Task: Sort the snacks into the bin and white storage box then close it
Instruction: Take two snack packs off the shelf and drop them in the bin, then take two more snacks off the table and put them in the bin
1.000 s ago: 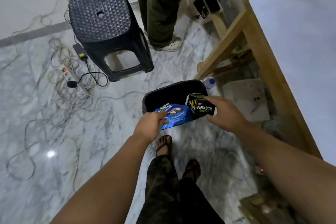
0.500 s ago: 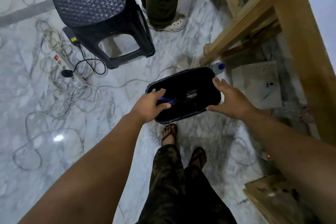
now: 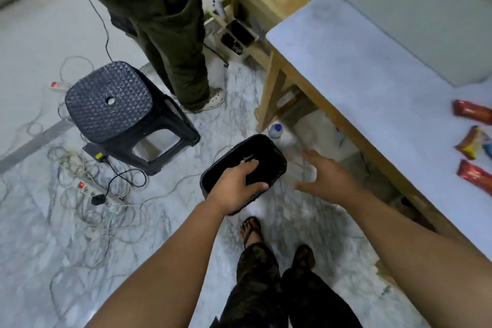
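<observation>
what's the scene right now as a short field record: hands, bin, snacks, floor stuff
left hand: grips the rim of the bin
right hand: open, beside the bin, holds nothing
bin: black, on the floor, contents too dark to tell
snacks: several wrapped packs on the table
stool: left of the bin
bottle: behind the bin, by the table leg

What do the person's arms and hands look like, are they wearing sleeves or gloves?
Both arms are bare right up to the edge of the picture, with no sleeves showing. The left hand and right hand have no gloves, and no rings, watch or bracelets can be seen on them.
</observation>
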